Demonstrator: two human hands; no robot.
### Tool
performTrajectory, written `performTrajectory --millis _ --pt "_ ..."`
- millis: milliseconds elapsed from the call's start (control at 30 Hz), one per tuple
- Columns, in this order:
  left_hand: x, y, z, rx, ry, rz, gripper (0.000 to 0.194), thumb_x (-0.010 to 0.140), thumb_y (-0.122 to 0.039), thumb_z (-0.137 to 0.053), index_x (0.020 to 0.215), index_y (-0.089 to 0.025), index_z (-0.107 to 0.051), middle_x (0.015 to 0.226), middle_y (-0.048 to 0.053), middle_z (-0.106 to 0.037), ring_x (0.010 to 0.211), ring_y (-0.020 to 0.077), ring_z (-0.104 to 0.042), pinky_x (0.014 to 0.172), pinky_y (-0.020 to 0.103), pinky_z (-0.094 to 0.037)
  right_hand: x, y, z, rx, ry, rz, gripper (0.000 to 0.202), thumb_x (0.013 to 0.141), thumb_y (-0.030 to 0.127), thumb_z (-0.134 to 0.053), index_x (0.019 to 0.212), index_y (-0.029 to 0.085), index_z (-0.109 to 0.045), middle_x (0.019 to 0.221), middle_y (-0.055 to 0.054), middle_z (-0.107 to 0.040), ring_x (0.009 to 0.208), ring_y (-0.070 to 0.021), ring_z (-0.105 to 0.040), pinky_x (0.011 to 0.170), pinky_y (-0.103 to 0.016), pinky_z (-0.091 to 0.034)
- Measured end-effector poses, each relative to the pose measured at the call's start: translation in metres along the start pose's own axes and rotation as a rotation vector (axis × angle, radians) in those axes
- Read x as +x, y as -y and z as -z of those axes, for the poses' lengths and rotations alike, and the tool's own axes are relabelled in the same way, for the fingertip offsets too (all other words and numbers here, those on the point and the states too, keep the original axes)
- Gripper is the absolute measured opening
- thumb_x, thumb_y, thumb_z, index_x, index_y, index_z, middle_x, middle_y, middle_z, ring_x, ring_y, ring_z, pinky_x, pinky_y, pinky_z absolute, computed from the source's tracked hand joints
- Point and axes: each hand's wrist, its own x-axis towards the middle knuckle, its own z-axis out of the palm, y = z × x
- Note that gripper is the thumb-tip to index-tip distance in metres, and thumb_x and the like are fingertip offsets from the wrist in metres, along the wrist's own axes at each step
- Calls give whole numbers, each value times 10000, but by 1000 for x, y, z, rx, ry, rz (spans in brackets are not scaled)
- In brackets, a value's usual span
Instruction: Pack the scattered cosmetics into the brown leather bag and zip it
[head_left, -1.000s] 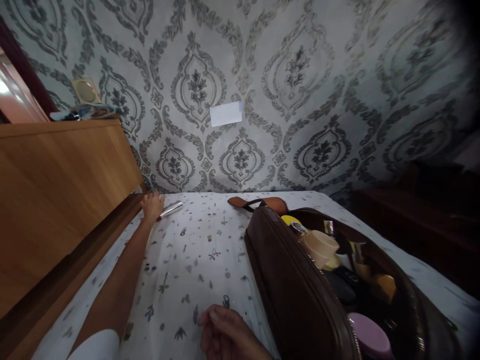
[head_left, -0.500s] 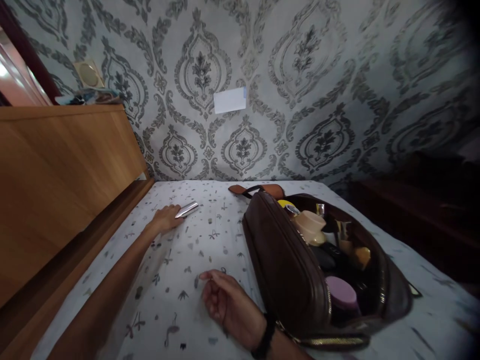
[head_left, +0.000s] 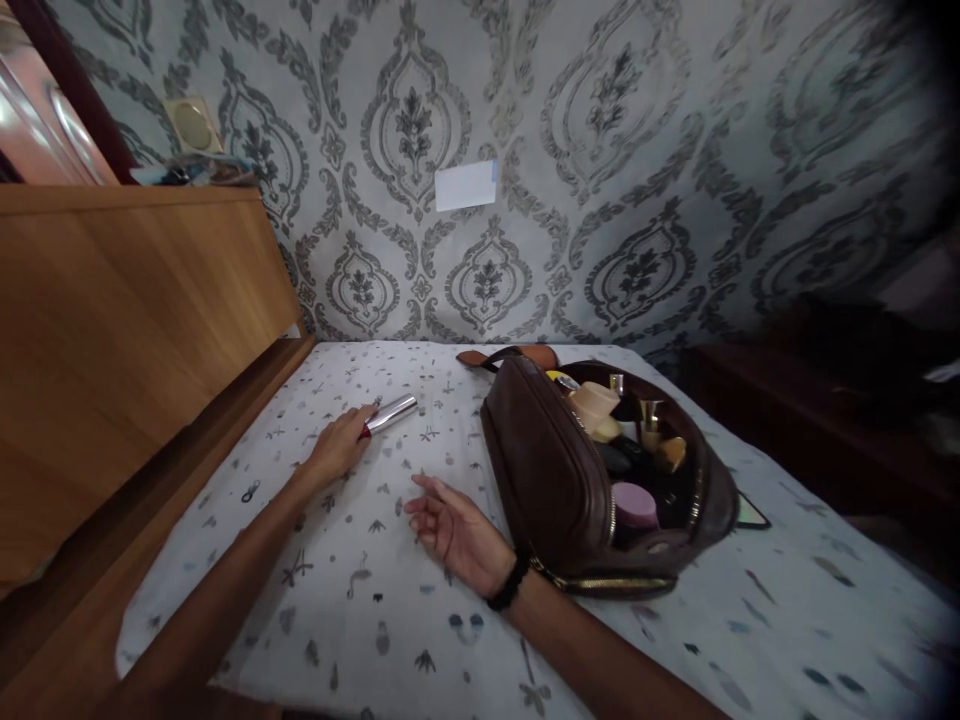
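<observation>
My left hand point(head_left: 341, 445) is closed round a slim shiny silver tube with a red end point(head_left: 391, 414), low over the patterned white sheet point(head_left: 360, 610). The tube points away to the right, its lower end partly hidden by my fingers. Palm turned up, my right hand point(head_left: 461, 532) holds nothing, its fingers loosely bent and apart. It is left of a dark brown leather bag point(head_left: 544, 470), which stands unzipped. Inside the bag are a pink round-lidded container point(head_left: 634, 505), a beige item point(head_left: 595, 405), a gold-capped item point(head_left: 670, 455) and several dark things.
A wooden cabinet point(head_left: 142, 330) borders the sheet on the left. Patterned wallpaper with a white paper point(head_left: 466, 186) rises behind. A brown strap point(head_left: 540, 356) lies behind the bag, and a flat dark-edged object point(head_left: 752, 512) sticks out at its right.
My left hand has shifted slightly right with the tube, and its red end now shows. My right hand has moved forward and its fingers have loosened. The view has shifted, showing more of the sheet's front.
</observation>
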Motion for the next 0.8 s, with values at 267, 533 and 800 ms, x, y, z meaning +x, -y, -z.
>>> performTrajectory --millis 267,533,800 --pt "-38 -1 4 -753 139 -144 415 806 -319 -669 1190 -189 -577 1156 70 -661 1034 229 -626 901 325 -482 -5 6 -5 64 -88 37 275 932 458 -620 986 198 -550 877 -89 -754 797 -176 -745 606 -227 -541" --pt "-61 -20 38 -797 173 -230 373 775 -328 -761 1117 -194 -698 1124 84 -665 987 216 -622 867 310 -487 -7 10 3 55 -43 8 227 944 359 -622 955 134 -644 791 -78 -759 616 -130 -712 538 -185 -553" --pt "-50 -4 18 -1217 -50 -149 406 794 -357 -762 1148 -178 -676 1134 100 -688 994 221 -639 886 327 -498 -16 9 2 -35 24 37 199 777 226 -780 920 165 -656 853 -78 -762 636 -116 -687 546 -164 -522"
